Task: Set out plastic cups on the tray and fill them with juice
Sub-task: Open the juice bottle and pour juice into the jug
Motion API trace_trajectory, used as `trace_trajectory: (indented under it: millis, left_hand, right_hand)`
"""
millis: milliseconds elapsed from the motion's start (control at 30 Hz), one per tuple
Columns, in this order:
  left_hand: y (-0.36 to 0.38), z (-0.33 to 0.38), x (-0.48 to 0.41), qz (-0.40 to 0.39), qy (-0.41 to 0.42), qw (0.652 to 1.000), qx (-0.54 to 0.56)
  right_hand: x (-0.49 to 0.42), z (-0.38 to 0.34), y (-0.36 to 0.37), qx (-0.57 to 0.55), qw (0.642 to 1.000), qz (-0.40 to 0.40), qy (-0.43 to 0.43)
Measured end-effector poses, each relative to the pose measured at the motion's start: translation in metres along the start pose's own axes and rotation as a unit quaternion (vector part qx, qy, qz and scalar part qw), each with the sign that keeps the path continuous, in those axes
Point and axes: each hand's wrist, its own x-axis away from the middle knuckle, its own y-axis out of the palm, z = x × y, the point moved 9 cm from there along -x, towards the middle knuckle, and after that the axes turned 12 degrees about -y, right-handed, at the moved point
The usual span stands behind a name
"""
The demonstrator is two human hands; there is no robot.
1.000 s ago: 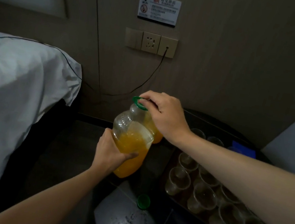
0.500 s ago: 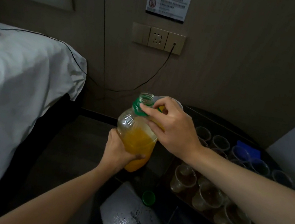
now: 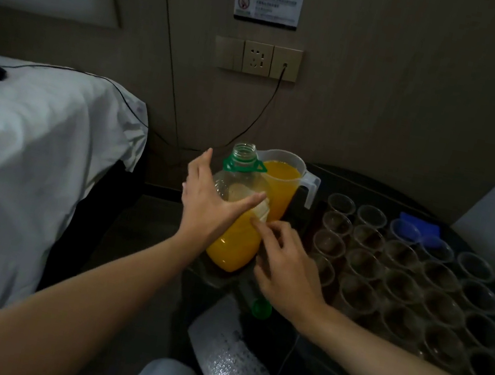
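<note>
Head view: clear plastic orange-juice bottle (image 3: 231, 245) upright at dark table's (image 3: 371, 189) left edge, between hands; left hand (image 3: 206, 206) splayed against it, right hand (image 3: 287, 270) loosely curled, empty.

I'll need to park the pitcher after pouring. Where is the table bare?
Bare table shows behind the cups, between the pitcher and the blue item, and in front, right of the green cap. The tray is packed; the bottle crowds the left corner.

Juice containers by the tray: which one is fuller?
The handled clear pitcher: juice reaches near its rim. The uncapped bottle in front, green ring at its neck, is orange only in its lower half.
</note>
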Motion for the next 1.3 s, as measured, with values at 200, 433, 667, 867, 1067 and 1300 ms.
trace_trajectory:
  millis: [200,433,667,867,1067,1300]
  left_hand:
    - [0.017,0.001,-0.008,0.003,-0.041,0.998,-0.041]
    - [0.028,-0.012,-0.011,0.013,-0.062,0.998,-0.005]
    - [0.026,-0.010,-0.006,0.028,-0.045,0.999,-0.009]
    - [0.025,-0.010,-0.005,0.025,-0.048,0.999,-0.008]
    - [0.024,-0.010,-0.005,0.030,-0.045,0.998,-0.018]
    - [0.024,-0.011,-0.006,0.030,-0.041,0.998,-0.031]
  right_hand:
    - [0.028,0.009,0.068,0.033,0.972,-0.228,0.038]
    - [0.049,0.013,0.110,0.075,0.926,-0.369,0.024]
    - [0.054,0.014,0.121,0.119,0.924,-0.363,0.002]
    - [0.055,0.017,0.126,0.103,0.928,-0.358,0.006]
    - [0.037,0.018,0.108,0.062,0.948,-0.309,0.030]
    - [-0.017,0.021,0.010,0.050,0.986,-0.156,0.001]
